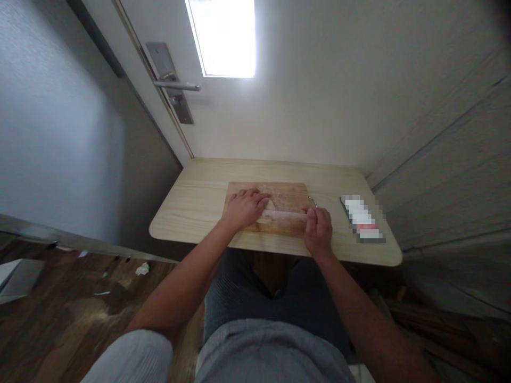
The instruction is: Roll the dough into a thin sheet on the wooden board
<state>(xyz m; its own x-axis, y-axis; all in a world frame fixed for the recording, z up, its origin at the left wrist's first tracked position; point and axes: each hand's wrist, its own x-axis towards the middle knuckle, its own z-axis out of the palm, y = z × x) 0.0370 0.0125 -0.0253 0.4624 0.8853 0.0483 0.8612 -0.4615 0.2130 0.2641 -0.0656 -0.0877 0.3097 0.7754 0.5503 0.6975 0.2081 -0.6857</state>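
Observation:
A wooden cutting board [287, 191] lies on the small table, its surface dusted with what looks like flour. Across it runs a pale rolling pin [285, 214], and my right hand [318, 226] is closed around its right end. A thin piece of dough [270, 205] shows beside the pin, partly under it. My left hand [246, 206] rests on the board's left half, its thumb and forefinger at the dough's edge, covering part of it. The pin's left end is hard to make out near that hand.
The light wood table [191, 199] stands against a white door with a metal handle [178, 85]. A phone [361, 218], its screen blurred out, lies at the table's right. The board's metal hanging loop [313, 201] sticks out by my right hand. Crumpled paper [142, 268] is on the floor.

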